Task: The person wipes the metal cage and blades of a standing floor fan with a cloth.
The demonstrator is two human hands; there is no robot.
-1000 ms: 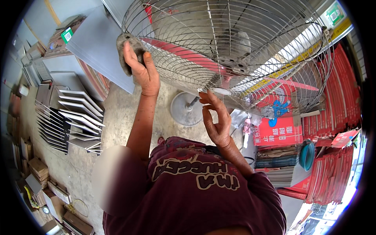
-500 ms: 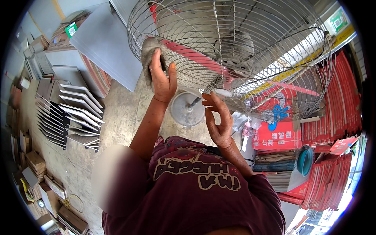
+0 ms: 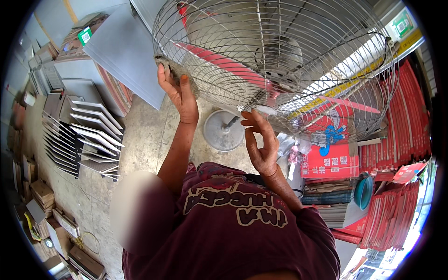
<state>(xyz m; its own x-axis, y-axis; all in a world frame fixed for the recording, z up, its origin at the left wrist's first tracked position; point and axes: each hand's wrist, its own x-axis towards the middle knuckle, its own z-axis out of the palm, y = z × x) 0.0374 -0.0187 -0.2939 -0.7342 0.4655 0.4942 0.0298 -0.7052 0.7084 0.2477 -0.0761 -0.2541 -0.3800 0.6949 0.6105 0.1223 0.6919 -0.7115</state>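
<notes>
Left hand (image 3: 179,91) fingers pinch grey rag (image 3: 173,70) against wire fan guard (image 3: 280,60); right hand (image 3: 261,144) fingers spread loosely, touching guard's lower rim.

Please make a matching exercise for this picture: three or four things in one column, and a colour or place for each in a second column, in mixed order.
Things:
1. fan blades
2. wire fan guard
3. round fan base
4. grey rag

Colour or place:
A. on the concrete floor
B. red
C. pressed to the guard by the left hand
D. bare metal, touched by the right hand

Pairs: 1-B, 2-D, 3-A, 4-C
</notes>
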